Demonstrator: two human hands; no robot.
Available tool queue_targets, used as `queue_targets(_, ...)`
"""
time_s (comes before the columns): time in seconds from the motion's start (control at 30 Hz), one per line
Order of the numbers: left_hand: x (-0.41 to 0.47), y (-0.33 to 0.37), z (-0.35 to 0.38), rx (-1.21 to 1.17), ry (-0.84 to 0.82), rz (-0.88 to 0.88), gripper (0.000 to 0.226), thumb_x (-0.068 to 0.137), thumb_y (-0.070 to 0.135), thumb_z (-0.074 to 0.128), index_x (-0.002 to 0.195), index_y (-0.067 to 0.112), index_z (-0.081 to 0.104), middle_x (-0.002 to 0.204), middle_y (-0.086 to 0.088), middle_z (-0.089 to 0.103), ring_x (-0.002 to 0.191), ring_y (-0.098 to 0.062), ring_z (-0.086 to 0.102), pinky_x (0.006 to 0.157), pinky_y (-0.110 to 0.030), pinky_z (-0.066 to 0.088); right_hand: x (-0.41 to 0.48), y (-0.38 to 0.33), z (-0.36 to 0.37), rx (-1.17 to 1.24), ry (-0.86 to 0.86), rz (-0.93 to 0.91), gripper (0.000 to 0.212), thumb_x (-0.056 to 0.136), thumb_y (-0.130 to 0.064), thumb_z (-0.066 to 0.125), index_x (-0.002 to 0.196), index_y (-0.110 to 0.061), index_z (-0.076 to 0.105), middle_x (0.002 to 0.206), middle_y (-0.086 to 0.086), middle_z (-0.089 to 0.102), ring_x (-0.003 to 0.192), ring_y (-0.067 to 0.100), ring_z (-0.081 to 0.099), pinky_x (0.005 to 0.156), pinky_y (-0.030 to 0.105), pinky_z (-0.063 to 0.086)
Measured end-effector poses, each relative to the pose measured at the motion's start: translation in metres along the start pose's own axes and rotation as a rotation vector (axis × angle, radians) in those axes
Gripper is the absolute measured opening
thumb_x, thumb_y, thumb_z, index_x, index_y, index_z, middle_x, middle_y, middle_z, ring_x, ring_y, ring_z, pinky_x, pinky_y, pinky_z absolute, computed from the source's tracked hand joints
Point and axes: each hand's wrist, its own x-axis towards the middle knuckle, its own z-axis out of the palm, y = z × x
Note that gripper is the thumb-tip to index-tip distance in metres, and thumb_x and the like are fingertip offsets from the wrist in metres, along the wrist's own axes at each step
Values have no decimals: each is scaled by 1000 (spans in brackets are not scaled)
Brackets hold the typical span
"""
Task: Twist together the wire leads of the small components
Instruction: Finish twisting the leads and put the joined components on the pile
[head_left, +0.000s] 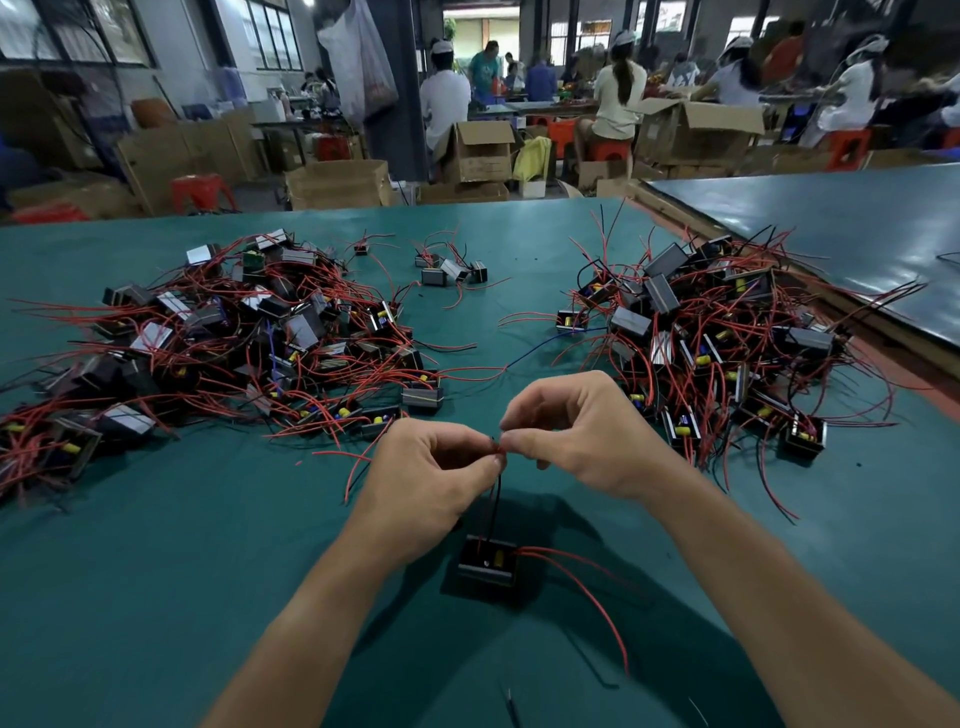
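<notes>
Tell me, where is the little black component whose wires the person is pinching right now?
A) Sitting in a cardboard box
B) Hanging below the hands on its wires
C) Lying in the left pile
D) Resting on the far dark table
B: the black component hangs on its red and black leads, pinched between the left hand and right hand.

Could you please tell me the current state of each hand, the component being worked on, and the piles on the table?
Left hand: grip pinched on the wire ends.
Right hand: grip pinched on the same wire ends.
Wire ends: held between both hands.
Component: hanging below the hands.
Left pile: tangled.
Right pile: tangled.
</notes>
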Motion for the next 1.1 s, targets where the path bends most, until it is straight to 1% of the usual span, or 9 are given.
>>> queue_targets(0.17,-1,1,-1,-14,38,-1,18,79,-1,74,71,15,77,69,-11,72,56,-8,56,55,-22,46,-1,-1,3,-50,9,-11,12,80,-3,78,76,-14,77,62,-3,70,57,6,56,55,25,48)
queue_targets(0.47,0,1,0,-44,59,-11,24,80,0,74,70,21,77,57,7,68,49,2,53,50,-14,43,-4,-1,1,-166,4,-29,7,82,-6,76,79,-12,79,63,-9,71,56,-3,57,56,15,48)
queue_targets(0.57,1,-2,0,-27,59,-20,25,80,2,75,66,24,76,54,8,67,47,2,52,49,-14,42,-3,-1,1,-251,-2,-53,8,83,-10,76,77,-15,78,66,-5,72,59,2,59,58,23,51)
queue_targets(0.63,1,-7,0,57,74,8,21,80,7,77,67,23,77,56,7,68,49,0,53,50,-18,43,-3,0,2,-338,-7,-52,9,84,-14,75,75,-18,76,67,-2,72,62,15,64,64,35,54)
queue_targets(0.7,1,-11,1,210,99,91,11,78,14,77,70,22,78,58,7,69,50,-2,54,52,-22,45,-3,1,3,-413,-22,-20,12,84,-18,73,72,-20,74,65,-2,70,62,18,63,64,37,54)
queue_targets(0.83,-2,-12,4,525,87,350,9,76,25,70,75,21,78,64,9,68,57,-6,58,55,-26,46,-2,3,4,-461,-94,196,25,83,-19,72,59,-20,68,54,-2,64,47,7,50,52,24,43)
queue_targets(0.9,-3,-12,6,614,41,401,10,77,25,69,77,21,78,67,7,70,62,-11,62,57,-30,49,-3,3,3,-430,-130,313,28,84,-18,73,56,-17,68,49,-4,60,45,7,48,50,21,41)
queue_targets(1.0,-4,-13,8,567,7,353,12,76,26,67,77,20,78,68,7,71,63,-11,63,59,-30,50,-6,1,-1,-335,-177,371,25,86,-13,70,61,-11,70,47,-4,60,45,10,50,48,20,43)
queue_targets(1.1,-1,-11,7,390,30,166,7,77,19,73,71,21,77,59,11,68,52,0,58,53,-19,45,-6,-3,-3,-344,-190,228,17,85,-12,72,68,-13,72,53,-6,64,48,4,51,52,20,44)
